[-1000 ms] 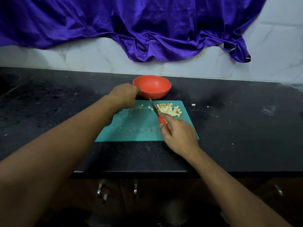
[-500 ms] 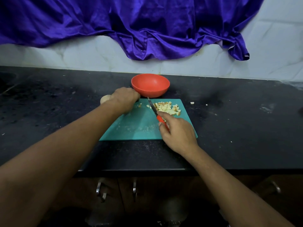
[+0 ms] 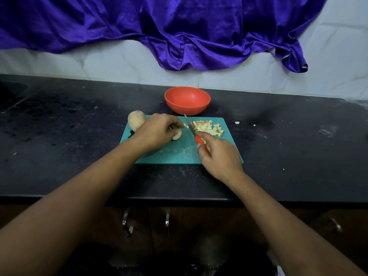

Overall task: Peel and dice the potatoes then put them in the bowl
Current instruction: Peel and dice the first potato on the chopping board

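A teal cutting board (image 3: 175, 154) lies on the black counter. Diced potato pieces (image 3: 208, 128) are heaped on its far right part. My right hand (image 3: 219, 158) grips a red-handled knife (image 3: 192, 130), blade pointing away beside the heap. My left hand (image 3: 157, 130) holds a potato piece (image 3: 177, 135) down on the board, fingers curled over it. A whole unpeeled potato (image 3: 136, 120) sits at the board's far left corner. An orange bowl (image 3: 187, 100) stands just behind the board; nothing shows inside it.
Two stray potato bits (image 3: 237, 122) lie on the counter to the right of the board. A purple cloth (image 3: 179, 30) hangs on the white wall behind. Cabinet handles (image 3: 127, 221) show below the counter's front edge.
My left hand has come back from near the bowl onto the board and now holds a potato piece. The whole potato has come into sight at the left. The knife stays beside the heap.
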A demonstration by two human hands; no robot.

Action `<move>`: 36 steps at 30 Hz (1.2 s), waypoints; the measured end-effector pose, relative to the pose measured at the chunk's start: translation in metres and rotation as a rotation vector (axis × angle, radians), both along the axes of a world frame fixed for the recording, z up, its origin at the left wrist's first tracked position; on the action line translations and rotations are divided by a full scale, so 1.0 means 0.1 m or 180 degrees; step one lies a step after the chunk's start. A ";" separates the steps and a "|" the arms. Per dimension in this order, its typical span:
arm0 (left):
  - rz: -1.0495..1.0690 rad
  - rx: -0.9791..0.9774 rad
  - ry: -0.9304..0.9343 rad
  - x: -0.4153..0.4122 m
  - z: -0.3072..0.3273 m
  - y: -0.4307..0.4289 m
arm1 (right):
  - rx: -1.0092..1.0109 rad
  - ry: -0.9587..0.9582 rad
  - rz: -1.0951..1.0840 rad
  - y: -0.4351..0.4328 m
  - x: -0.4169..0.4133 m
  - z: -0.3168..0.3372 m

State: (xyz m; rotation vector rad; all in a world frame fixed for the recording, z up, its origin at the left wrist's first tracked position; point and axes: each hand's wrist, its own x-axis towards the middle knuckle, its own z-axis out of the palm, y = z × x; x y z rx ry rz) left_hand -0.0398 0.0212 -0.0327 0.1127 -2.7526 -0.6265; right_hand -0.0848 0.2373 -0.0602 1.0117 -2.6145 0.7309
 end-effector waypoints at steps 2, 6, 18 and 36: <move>0.0046 0.0235 0.0068 0.01 -0.07 -0.02 | 0.0020 0.0003 -0.0003 -0.01 0.00 0.00; 0.0203 0.0034 0.0211 0.01 -0.21 -0.05 | 0.0038 -0.0022 -0.0025 -0.01 0.03 0.02; 0.0271 0.0267 0.0482 0.16 -0.27 -0.02 | -0.0359 -0.1095 0.0144 -0.04 -0.02 0.15; 0.0487 0.0578 0.0495 0.15 -0.28 -0.03 | 0.0875 -0.0427 -0.0064 -0.47 0.14 0.43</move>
